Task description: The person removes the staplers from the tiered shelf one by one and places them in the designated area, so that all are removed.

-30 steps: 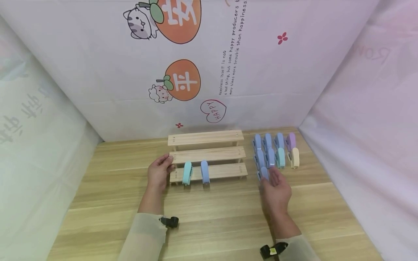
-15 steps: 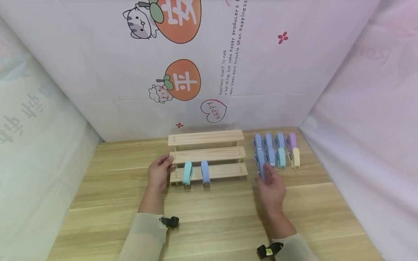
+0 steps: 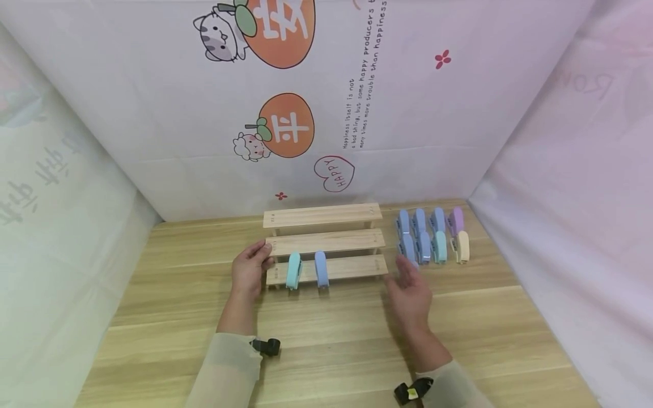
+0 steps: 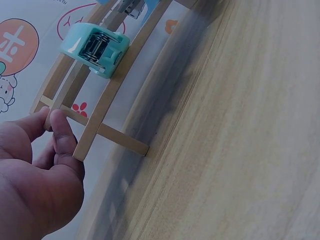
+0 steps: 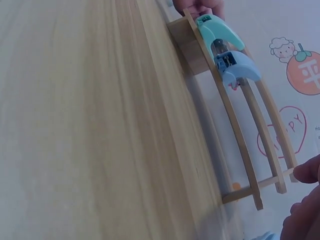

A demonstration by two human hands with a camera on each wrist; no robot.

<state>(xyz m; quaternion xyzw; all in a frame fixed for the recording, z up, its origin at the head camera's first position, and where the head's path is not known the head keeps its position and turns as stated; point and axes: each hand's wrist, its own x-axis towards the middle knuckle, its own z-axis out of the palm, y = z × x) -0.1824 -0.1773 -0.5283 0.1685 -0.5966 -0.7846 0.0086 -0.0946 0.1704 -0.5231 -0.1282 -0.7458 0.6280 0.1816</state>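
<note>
My left hand (image 3: 248,272) pinches the left end of the three-tier wooden rack (image 3: 326,242) between thumb and fingers; the left wrist view shows this grip (image 4: 47,170) close up. A mint stapler (image 3: 293,271) and a blue stapler (image 3: 321,269) stand side by side on the rack's front tier. My right hand (image 3: 411,299) hovers between the rack and the rows of staplers, fingers extended. In the right wrist view, its thumb (image 5: 307,171) is apart from the fingers, with no stapler visible between them. The fingers partly cover the nearest blue stapler (image 3: 406,246).
To the rack's right, two rows hold several blue staplers (image 3: 423,247), a mint one (image 3: 439,247), a cream one (image 3: 462,247) and a purple one (image 3: 456,221). A printed white cloth (image 3: 408,158) rises behind the wooden table (image 3: 326,362), with more cloth at both sides.
My right hand has drifted left, from the foremost blue stapler toward the rack's right end. That stapler is no longer plainly visible. My left hand and the rack have stayed put.
</note>
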